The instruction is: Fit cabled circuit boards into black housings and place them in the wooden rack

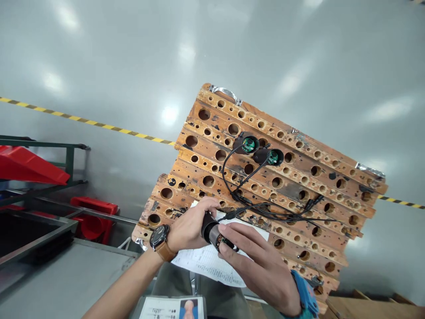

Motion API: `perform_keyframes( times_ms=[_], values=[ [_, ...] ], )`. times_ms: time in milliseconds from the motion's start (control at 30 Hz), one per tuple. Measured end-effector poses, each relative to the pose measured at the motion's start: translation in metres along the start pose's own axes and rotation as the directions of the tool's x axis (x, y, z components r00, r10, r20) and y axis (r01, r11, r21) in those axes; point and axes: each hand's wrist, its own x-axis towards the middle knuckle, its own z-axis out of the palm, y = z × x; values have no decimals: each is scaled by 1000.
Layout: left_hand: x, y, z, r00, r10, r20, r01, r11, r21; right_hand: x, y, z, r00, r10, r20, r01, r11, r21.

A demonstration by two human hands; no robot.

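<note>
My left hand (191,226), with a watch on its wrist, is wrapped round a black cylindrical housing (208,226) over the near edge of the wooden board. At the housing's near end my right hand (255,257) grips a dark cylindrical part with a circuit board (219,240) showing inside; whether the two pieces are joined I cannot tell. A black cable (232,214) runs from beside the housing across the board. Two similar black housings with green circuit boards, one on the left (249,144) and one on the right (273,157), lie farther back with cables attached.
The stepped wooden board (245,155) is full of round holes. Printed paper sheets (212,266) lie beneath my hands. Red bins (93,221) and a metal rack (69,155) stand at left. A cardboard box (372,308) is at lower right. Yellow-black tape (83,119) crosses the grey floor.
</note>
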Motion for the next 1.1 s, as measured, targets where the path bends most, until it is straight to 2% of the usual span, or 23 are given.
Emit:
perform_keyframes(
  times_ms=[67, 133, 367, 600, 900, 1100],
  values=[
    [-2, -1, 2, 999, -36, 18, 37, 999, -26, 2, 0, -2, 995, -47, 86, 47, 999, 1],
    [-3, -2, 4, 998, -58, 21, 59, 997, -51, 2, 1, 0, 991, -43, 127, 43, 999, 8],
    [-7, -6, 11, 990, -142, -8, 140, 979, -152, 8, 1, 13, 980, 136, 143, -148, 986, 76],
    [-7, -8, 12, 987, -163, 0, 158, 956, -248, 19, 2, 10, 967, 165, 193, -198, 966, 164],
    [-5, -5, 9, 988, -153, 30, 156, 952, -264, 16, 6, 15, 928, 337, 161, -371, 882, 291],
    [-6, -6, 11, 992, -123, 21, 124, 963, -238, 18, 7, 10, 953, 230, 199, -278, 924, 262]
  ],
)
